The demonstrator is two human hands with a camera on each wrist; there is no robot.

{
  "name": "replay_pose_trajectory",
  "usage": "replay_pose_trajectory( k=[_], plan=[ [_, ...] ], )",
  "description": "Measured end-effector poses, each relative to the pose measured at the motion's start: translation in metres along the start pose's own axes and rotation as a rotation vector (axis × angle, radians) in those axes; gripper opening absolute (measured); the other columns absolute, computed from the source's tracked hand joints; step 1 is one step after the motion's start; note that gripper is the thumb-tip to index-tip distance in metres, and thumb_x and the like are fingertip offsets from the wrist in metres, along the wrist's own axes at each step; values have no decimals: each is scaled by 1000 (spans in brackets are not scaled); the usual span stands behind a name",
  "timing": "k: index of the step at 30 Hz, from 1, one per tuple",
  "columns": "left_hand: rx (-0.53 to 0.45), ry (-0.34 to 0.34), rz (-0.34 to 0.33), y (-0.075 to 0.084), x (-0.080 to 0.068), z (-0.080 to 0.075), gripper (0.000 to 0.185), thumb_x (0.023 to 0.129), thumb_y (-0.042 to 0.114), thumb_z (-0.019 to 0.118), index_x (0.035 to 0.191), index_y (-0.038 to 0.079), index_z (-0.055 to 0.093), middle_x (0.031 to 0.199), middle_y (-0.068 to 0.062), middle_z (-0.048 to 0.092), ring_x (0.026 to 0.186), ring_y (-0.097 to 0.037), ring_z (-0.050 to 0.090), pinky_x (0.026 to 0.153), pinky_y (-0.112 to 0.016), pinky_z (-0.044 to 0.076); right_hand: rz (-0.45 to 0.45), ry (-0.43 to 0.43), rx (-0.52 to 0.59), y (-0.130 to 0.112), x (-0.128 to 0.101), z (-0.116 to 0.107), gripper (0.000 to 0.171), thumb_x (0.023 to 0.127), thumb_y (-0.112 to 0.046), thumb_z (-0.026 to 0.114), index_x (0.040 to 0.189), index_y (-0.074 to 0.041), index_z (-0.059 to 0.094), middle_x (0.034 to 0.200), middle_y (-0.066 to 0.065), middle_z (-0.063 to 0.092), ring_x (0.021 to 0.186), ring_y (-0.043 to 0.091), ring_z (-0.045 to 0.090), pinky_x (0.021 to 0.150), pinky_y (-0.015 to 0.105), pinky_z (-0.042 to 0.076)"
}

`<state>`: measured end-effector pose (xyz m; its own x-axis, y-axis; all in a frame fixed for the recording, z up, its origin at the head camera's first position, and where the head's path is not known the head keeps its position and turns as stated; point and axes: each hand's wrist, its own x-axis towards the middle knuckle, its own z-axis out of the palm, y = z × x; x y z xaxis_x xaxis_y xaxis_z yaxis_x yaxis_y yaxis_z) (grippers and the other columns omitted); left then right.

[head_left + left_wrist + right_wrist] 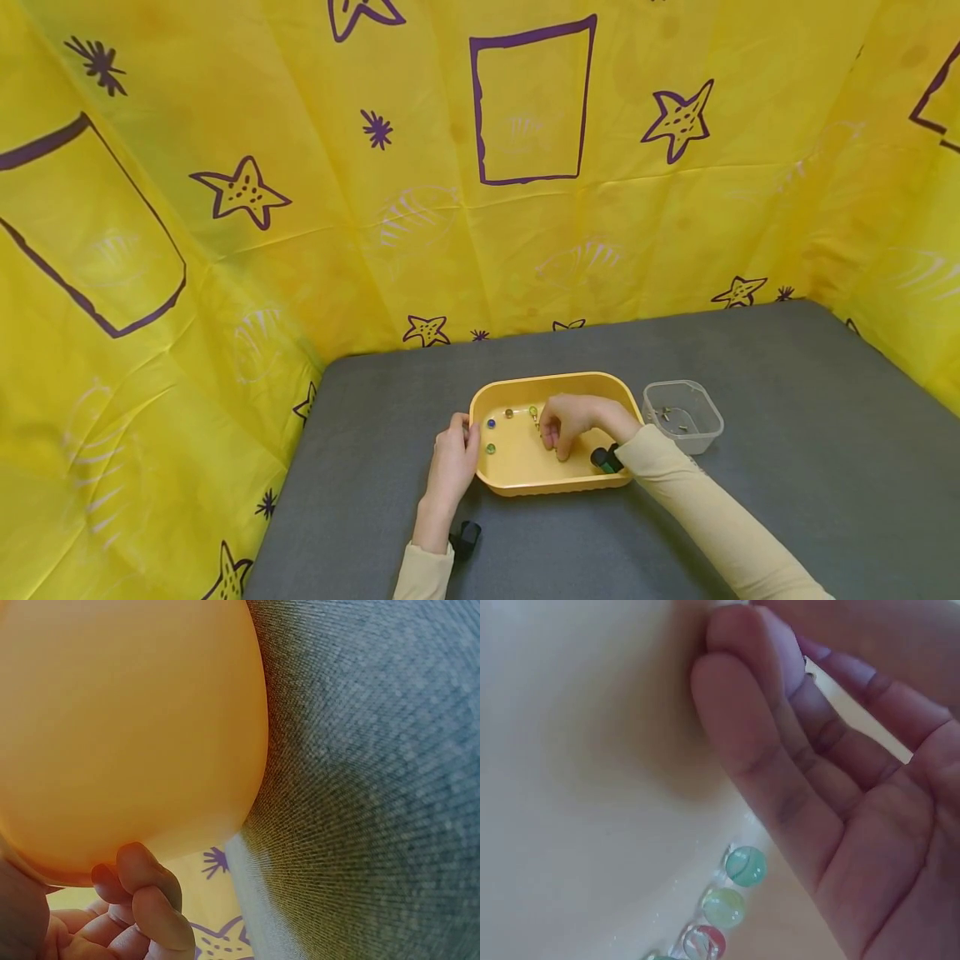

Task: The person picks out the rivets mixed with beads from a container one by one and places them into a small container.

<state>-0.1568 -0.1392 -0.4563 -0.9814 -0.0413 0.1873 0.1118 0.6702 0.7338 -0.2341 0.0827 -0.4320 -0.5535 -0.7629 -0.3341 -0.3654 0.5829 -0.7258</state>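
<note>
A yellow plastic tray [525,479] stands on the grey tabletop, and its smooth outer wall [142,735] fills much of the left wrist view. My left hand [454,458] grips the tray's left rim, thumb on top and fingers [161,907] outside. Inside the tray, my right hand [570,421] reaches down with bent fingers close to the floor. A tiny metal bit [808,669] shows between its fingers; whether they pinch it is unclear. Glass marbles lie in the tray, among them a blue one [491,423], a green one [491,448] and a teal one [746,866].
A clear plastic container [701,442] with several small metal pieces [666,414] stands right of the tray. Small brass-coloured pieces [536,422] lie just left of the right hand. Yellow patterned cloth [525,250] hangs behind the table.
</note>
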Motion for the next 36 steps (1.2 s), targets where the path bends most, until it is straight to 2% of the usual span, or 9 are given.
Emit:
replay_pose_trajectory(
  k=[7,21,36],
  plan=[
    [5,6,5,0,0,0,19,93,12,53,103,-5,55,63,-1,50,51,-10,44,46,-23,38,-13,14,-50,-1,2,2,16,63,9,75,76,3,67,60,-4,56,54,4,45,51,18,37],
    [14,30,42,1,-1,-1,17,93,10,54,101,-5,55,63,0,48,52,-10,43,47,-23,37,-49,13,-79,-1,2,2,10,67,9,70,74,3,66,59,-5,53,51,3,42,49,18,33],
    [10,26,31,1,-1,-1,17,93,11,54,101,-4,55,63,0,47,51,-10,42,47,-24,36,-42,13,-58,2,2,1,10,67,10,68,73,3,66,59,-4,53,51,4,42,49,18,33]
  ],
)
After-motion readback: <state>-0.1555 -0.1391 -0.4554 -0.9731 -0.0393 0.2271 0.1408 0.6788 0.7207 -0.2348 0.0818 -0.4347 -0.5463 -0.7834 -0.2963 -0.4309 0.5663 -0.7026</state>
